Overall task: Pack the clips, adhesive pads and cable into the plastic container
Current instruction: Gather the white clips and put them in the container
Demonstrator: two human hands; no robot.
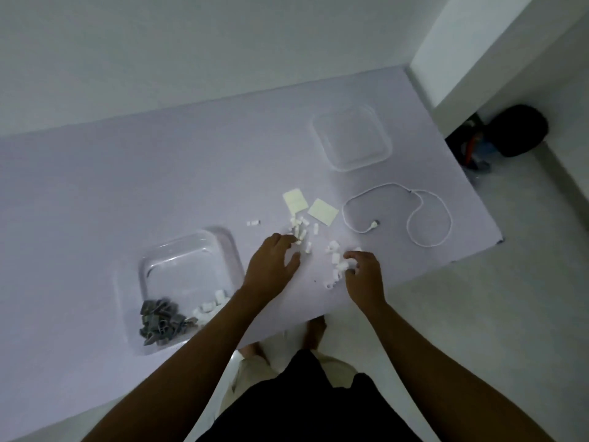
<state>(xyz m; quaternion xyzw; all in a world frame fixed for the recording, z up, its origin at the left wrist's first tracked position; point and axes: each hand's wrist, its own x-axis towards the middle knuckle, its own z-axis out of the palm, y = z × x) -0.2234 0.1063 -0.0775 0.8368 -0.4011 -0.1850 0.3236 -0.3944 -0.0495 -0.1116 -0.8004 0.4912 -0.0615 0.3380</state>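
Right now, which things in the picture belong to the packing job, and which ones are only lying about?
For the job: plastic container, grey clips inside it, white clips on the table, two adhesive pads, cable, clear lid.
Just lying about: dark bag on the floor beside the table, red and blue items next to it.

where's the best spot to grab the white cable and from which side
Probably pinch the white cable from above where its strands cross: it lies flat in two loose loops, so that spot should lift both together. The right hand, busy with clips, is nearer.
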